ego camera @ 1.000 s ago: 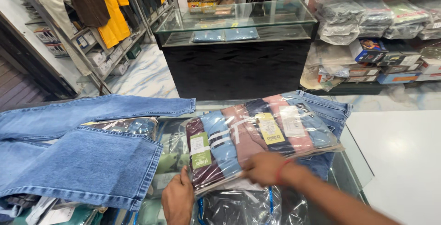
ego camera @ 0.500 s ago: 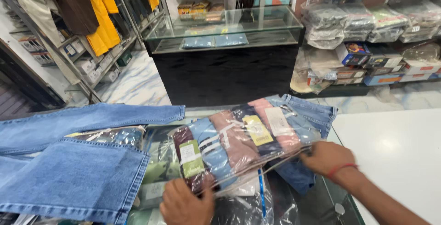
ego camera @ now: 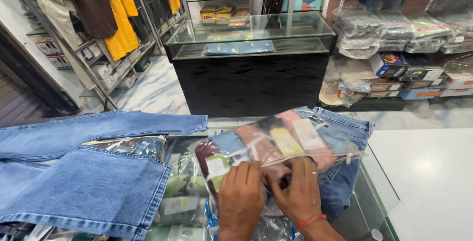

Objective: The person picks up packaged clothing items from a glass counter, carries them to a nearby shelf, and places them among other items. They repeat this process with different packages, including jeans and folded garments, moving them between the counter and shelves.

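**Both hands worked the near edge of a clear garment packet on the glass counter**

The step in hand looked like handling the near edge of the clear plastic packet of folded garments [ego camera: 276, 140], which lay on the glass counter [ego camera: 382, 196] partly over a pair of folded blue jeans [ego camera: 340, 137]. The left hand [ego camera: 240, 196] lay flat on the packet's near left part, fingers [ego camera: 244, 172] close together and nearly straight. The right hand [ego camera: 295, 192], a red thread at its wrist, curled its fingers onto the plastic just beside it; whether they pinched the film could not be told. Any next move would likely call for a firm grip on the slippery plastic. Spread blue jeans [ego camera: 84, 192] lay at the left
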The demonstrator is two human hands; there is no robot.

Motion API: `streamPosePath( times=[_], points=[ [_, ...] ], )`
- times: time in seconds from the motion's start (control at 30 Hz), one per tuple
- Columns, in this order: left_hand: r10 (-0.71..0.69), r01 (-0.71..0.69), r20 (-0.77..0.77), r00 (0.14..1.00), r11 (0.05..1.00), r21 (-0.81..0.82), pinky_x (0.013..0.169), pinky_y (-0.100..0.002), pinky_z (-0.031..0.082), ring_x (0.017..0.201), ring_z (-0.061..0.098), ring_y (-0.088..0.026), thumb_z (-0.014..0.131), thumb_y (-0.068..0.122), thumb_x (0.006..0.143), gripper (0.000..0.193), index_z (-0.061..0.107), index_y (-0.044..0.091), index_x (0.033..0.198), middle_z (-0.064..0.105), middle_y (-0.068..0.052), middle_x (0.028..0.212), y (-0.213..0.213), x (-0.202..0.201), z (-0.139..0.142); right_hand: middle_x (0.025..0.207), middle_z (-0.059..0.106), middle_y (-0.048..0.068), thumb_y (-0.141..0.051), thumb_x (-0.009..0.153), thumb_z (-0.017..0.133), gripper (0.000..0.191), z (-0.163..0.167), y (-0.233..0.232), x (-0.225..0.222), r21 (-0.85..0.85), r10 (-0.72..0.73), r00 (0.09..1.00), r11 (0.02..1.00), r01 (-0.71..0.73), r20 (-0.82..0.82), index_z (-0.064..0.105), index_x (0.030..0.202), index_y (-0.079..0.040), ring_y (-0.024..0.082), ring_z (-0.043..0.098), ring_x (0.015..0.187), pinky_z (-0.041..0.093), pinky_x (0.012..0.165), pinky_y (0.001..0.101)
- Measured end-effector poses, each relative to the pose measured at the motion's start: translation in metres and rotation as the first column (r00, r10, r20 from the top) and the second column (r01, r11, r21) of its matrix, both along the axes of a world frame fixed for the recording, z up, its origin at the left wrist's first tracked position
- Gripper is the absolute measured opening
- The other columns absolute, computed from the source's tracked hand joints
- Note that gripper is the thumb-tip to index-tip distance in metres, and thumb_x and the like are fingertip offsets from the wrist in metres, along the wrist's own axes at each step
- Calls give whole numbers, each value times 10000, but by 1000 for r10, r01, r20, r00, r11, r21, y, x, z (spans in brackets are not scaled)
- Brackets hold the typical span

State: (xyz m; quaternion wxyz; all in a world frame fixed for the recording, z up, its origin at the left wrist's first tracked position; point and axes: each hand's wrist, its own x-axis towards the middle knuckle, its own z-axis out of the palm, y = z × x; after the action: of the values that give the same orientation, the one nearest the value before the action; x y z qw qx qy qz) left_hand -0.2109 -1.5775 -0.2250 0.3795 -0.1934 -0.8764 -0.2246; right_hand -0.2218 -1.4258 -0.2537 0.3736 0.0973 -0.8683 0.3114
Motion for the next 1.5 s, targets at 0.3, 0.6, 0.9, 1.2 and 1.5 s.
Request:
streamPosePath(
  times=[0.3,0.6,0.9,1.2,1.5],
  points=[
    [56,-57,32,998,998,21,712,-435,468,845,602,-284,696,214,871,213,680,95,1046,614,-76,906,9,-2,-6,1064,679,190,-328,776,703,406,15,-10,-40,443,-203,910,896,24,362,673,1067,-47,382,637,954,517,837,508],
    [177,-176,126,976,984,-19,695,-442,482,849,628,-290,689,127,773,335,679,124,1108,618,-84,911,5,-9,-1,957,738,145,-368,838,717,364,36,-21,-46,187,-122,863,982,33,490,673,1069,-90,334,712,924,569,815,453],
    [171,-172,292,941,985,-23,707,-464,494,852,629,-313,722,123,701,497,647,120,1193,614,-85,907,3,-9,-20,1104,676,156,-227,578,695,505,-8,1,-19,419,188,981,895,-155,-39,684,1051,-49,360,603,1086,481,903,541],
    [132,-131,286,949,991,-22,682,-462,478,810,610,-303,726,180,771,475,676,127,1241,593,-92,871,12,-8,-23,1123,596,246,-361,628,844,588,2,12,-21,366,-121,929,930,-17,351,673,1068,-10,443,544,1057,487,914,520],
    [145,-138,214,966,989,-45,672,-447,503,799,617,-293,679,107,773,549,672,184,1317,583,-86,873,14,-13,-7,1213,609,178,-153,793,747,468,-15,3,-33,457,85,996,886,-83,17,673,1253,-104,372,554,1165,427,1007,480]
  ],
)
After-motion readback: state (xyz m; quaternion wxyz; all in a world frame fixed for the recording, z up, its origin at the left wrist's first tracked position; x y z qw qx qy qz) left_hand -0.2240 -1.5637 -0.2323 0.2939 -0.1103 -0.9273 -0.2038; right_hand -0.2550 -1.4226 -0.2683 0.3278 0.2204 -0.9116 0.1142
